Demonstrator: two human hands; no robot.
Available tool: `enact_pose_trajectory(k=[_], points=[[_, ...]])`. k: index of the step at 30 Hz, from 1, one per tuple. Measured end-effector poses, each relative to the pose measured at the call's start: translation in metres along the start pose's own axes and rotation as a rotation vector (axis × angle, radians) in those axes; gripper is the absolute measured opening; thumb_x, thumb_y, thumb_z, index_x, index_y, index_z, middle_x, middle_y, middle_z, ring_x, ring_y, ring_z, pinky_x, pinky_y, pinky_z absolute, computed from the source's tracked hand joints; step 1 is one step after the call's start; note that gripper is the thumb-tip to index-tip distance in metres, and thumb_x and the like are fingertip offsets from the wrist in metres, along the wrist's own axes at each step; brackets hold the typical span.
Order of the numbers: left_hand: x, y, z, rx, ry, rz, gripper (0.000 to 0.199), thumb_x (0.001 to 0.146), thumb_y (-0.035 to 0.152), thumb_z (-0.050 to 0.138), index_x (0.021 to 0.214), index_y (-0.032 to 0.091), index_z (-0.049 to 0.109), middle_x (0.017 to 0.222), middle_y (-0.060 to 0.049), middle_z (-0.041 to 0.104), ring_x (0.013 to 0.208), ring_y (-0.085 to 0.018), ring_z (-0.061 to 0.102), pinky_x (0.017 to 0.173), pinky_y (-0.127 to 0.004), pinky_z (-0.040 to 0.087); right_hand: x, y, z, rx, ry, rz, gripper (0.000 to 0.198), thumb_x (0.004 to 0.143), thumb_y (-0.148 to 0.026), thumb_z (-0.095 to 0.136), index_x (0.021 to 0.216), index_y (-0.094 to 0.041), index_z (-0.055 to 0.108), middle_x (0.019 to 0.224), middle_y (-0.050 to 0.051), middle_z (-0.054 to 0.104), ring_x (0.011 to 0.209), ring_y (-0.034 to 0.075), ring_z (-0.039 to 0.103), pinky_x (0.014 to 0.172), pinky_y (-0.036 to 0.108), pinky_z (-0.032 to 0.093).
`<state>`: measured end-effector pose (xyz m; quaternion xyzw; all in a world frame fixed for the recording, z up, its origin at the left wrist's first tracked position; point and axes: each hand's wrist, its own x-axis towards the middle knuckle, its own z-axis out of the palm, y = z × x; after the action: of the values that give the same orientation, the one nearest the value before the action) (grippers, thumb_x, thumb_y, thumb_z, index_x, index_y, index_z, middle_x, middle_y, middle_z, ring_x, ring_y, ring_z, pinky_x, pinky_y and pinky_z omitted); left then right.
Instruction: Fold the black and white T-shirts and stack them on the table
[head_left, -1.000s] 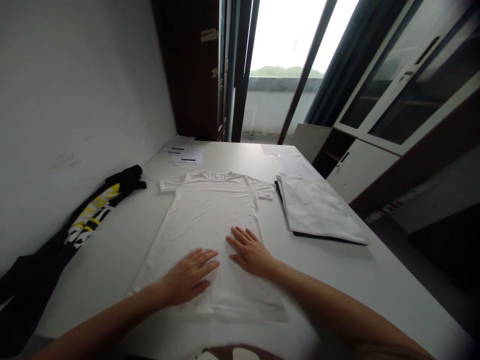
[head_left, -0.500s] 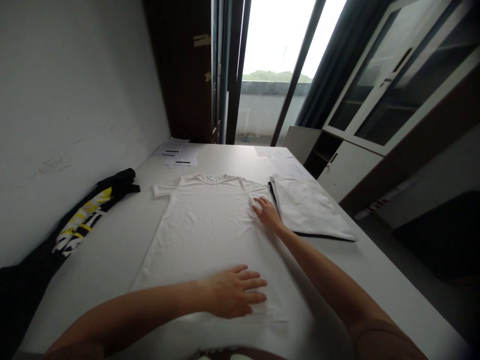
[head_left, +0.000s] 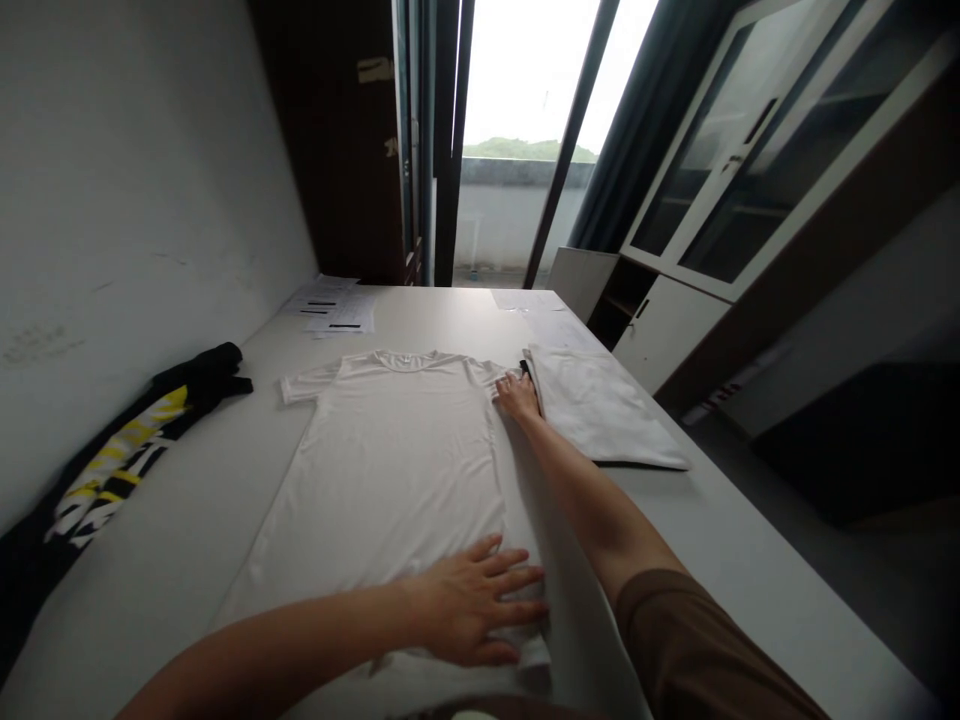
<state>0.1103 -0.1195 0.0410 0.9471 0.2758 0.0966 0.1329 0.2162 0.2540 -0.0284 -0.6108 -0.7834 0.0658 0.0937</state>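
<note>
Right there on the long white table [head_left: 187,530]: a plain white short-sleeved T-shirt [head_left: 390,460], spread flat, front down or up impossible to tell, collar toward the window end, hem toward the camera. Left hand [head_left: 469,605] pressed flat on the shirt's near right corner, palm down, fingers spread and stretched out, gripping nothing, just pinning the cloth at the hem. Right hand [head_left: 516,394] far up the table at the shirt's right sleeve, fingers curled down onto the sleeve edge; closed on the fabric or merely resting on it — too small and too far off to tell. Right forearm laid in a long diagonal along the shirt's right side, brown sleeve [head_left: 697,650] bunched at the upper arm, low in the frame. Left sleeve of the shirt lying flat and free, out to the side.

Just beside the right hand, nearly touching: a folded stack of white fabric with a dark layer underneath [head_left: 596,408], set near the table's right edge. Over by the wall on the left: a black garment with yellow and white stripes [head_left: 127,450], stretched out lengthwise, well apart from the shirt. At the far end, loose printed paper sheets [head_left: 330,302] near the left corner, more pale sheets [head_left: 529,300] further right. Beyond, a bright tall window [head_left: 532,130] and a glass-fronted white cabinet [head_left: 720,200] on the right.
</note>
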Motion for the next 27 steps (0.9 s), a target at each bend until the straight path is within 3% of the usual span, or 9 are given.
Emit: enact_pose_trajectory(k=[4,9,12,15,20,23,27], points=[[-0.003,0.002,-0.001,-0.009,-0.02,0.017,0.062,0.105,0.055,0.038,0.159,0.025,0.036,0.167,-0.008,0.029,0.155,-0.03,0.024,0.126,-0.055,0.017,0.009,-0.002,0.003,0.07,0.09,0.019,0.048,0.099,-0.05,0.05,0.139,-0.024,0.059,0.152,0.017,0.044,0.139,0.032,0.039,0.113,0.045,0.033],[0.007,0.005,0.004,-0.037,-0.022,0.131,0.057,0.104,0.048,0.045,0.154,0.021,0.043,0.164,-0.01,0.036,0.152,-0.028,0.03,0.125,-0.055,0.019,0.014,0.005,0.004,0.166,0.162,-0.059,0.031,0.096,-0.033,0.055,0.122,-0.024,0.07,0.126,0.008,0.062,0.118,0.022,0.055,0.105,0.033,0.04],[0.011,0.003,0.001,-0.047,-0.014,0.149,0.05,0.104,0.041,0.043,0.149,0.019,0.049,0.159,-0.01,0.044,0.149,-0.026,0.037,0.125,-0.052,0.024,0.012,0.006,0.002,0.177,0.21,-0.022,0.036,0.099,-0.036,0.051,0.129,-0.022,0.064,0.13,0.01,0.058,0.117,0.021,0.056,0.105,0.032,0.04],[0.012,0.0,-0.004,-0.04,-0.001,0.083,0.047,0.105,0.037,0.041,0.147,0.019,0.05,0.156,-0.01,0.048,0.147,-0.026,0.039,0.123,-0.05,0.028,0.009,0.001,-0.001,0.179,0.231,0.034,0.046,0.098,-0.041,0.053,0.138,-0.019,0.057,0.137,0.015,0.051,0.122,0.024,0.052,0.107,0.036,0.038],[0.009,0.009,-0.002,0.023,-0.029,0.02,0.06,0.101,0.048,0.049,0.155,0.02,0.043,0.164,-0.012,0.035,0.151,-0.033,0.031,0.121,-0.058,0.027,0.009,-0.009,-0.007,0.172,0.256,0.089,0.046,0.098,-0.038,0.051,0.137,-0.014,0.054,0.131,0.022,0.057,0.124,0.03,0.051,0.106,0.042,0.038],[0.008,0.02,0.005,0.026,-0.04,0.058,0.061,0.103,0.051,0.044,0.157,0.022,0.04,0.166,-0.011,0.031,0.153,-0.032,0.029,0.123,-0.058,0.022,0.012,-0.012,-0.01,0.139,0.219,0.096,0.041,0.097,-0.037,0.054,0.132,-0.015,0.056,0.121,0.02,0.066,0.115,0.029,0.06,0.1,0.039,0.041],[0.009,0.026,0.011,0.013,-0.035,0.058,0.062,0.103,0.053,0.044,0.157,0.022,0.04,0.166,-0.011,0.03,0.154,-0.032,0.027,0.124,-0.057,0.019,0.013,-0.008,-0.01,0.177,0.158,0.068,0.044,0.098,-0.032,0.055,0.14,-0.019,0.051,0.108,0.014,0.072,0.103,0.025,0.067,0.094,0.035,0.044]])
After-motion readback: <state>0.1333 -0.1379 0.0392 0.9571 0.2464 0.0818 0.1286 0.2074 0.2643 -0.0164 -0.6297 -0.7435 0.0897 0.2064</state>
